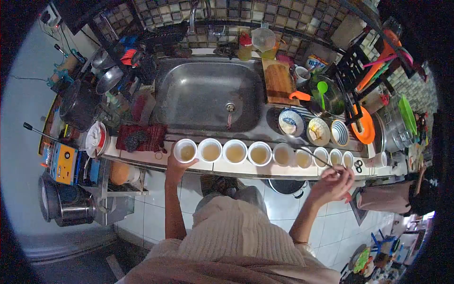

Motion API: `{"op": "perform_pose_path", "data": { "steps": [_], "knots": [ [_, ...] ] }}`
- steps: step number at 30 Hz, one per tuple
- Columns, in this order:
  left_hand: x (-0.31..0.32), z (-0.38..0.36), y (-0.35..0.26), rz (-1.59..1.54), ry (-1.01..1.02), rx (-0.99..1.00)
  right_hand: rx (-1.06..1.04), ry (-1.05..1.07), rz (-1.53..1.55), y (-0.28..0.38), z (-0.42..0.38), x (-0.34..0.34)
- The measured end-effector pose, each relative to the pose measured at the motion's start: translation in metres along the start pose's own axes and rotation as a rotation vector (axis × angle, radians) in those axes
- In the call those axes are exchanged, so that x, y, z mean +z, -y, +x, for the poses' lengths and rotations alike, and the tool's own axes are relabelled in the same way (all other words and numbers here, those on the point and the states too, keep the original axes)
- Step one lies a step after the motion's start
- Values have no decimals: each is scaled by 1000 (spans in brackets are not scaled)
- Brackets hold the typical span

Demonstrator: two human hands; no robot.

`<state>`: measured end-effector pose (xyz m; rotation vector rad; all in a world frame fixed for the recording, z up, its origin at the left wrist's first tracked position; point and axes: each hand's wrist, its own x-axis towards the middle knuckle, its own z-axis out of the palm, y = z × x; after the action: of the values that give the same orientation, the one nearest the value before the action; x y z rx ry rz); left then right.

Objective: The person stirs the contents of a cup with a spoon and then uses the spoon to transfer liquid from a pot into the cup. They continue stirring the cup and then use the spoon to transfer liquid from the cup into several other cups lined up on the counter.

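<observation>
A row of several white cups stands along the counter's front edge, with pale yellowish-brown liquid in those whose insides I can see. My left hand [176,168] is closed round the lower side of the leftmost cup [185,151], thumb toward its neighbour [210,150]. My right hand [335,183] pinches the handle of a thin metal spoon [312,155]. The spoon slants up and left over the cups right of the middle; its blurred bowl end is near a cup [283,155]. Behind these cups are a blue-rimmed bowl [291,122] and a bowl with yellowish remains [318,131].
Behind the cups lies a steel sink [208,124]. A wooden cutting board [279,81], a pan with a green spoon [323,88] and an orange plate [363,125] are to its right. A dark red cloth [142,137] lies left. Black scissors [358,166] rest at the right front.
</observation>
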<state>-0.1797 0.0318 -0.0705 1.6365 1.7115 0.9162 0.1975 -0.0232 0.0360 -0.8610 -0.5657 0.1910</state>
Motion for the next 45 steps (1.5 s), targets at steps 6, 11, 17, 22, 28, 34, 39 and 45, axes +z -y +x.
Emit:
{"op": "perform_pose_path", "data": {
  "steps": [6,11,17,22,28,34,39,45],
  "knots": [
    [-23,-18,0,129,-136,136,190,545,51,-17,-65,59],
    [-40,-31,-40,135,-131,118,25,1130,-201,-54,-96,88],
    [2,-6,-64,327,20,300,-214,1275,-312,-67,-104,115],
    [17,5,-59,532,142,210,-36,1378,-382,-62,-99,127],
    [20,9,-42,328,137,293,-119,1427,-530,-71,-98,136],
    [13,12,-53,496,233,213,-276,1541,-446,-59,-109,137],
    [14,13,-54,450,187,281,-199,1607,-620,-55,-97,139],
    [17,19,-39,458,224,347,-257,1667,-447,-65,-103,132]
  ]
}}
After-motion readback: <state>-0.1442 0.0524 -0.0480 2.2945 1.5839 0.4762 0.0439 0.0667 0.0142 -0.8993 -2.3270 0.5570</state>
